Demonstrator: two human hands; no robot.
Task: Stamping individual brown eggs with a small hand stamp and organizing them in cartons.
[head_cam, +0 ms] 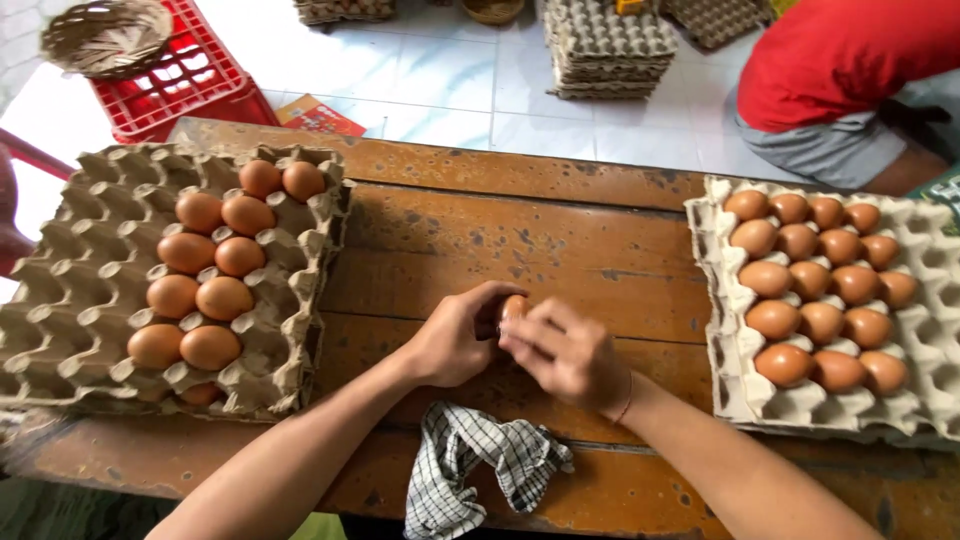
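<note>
Brown and smooth, the egg (514,306) sits between your two hands at the centre of the wooden table (560,240), and only a small part of its shell shows above your fingers. I think the risk here is a crack: if both hands press at once, or if the egg slips onto the hard wood, the shell may break. Your left hand (455,338) is curled about halfway closed and cups the egg from 9 o'clock, with the thumb over the top. Your right hand (568,352) comes from 3 o'clock, its fingers bent and lying against the egg's front, so it touches rather than fully grips it. The checked cloth (478,462) lies loose at 6 o'clock, just beside your wrists. At 9 o'clock the grey pulp tray (70,290) is partly filled with eggs, and at 3 o'clock the second tray (930,290) holds more. A person in a red shirt (840,50) crouches at 1 o'clock, well apart.
</note>
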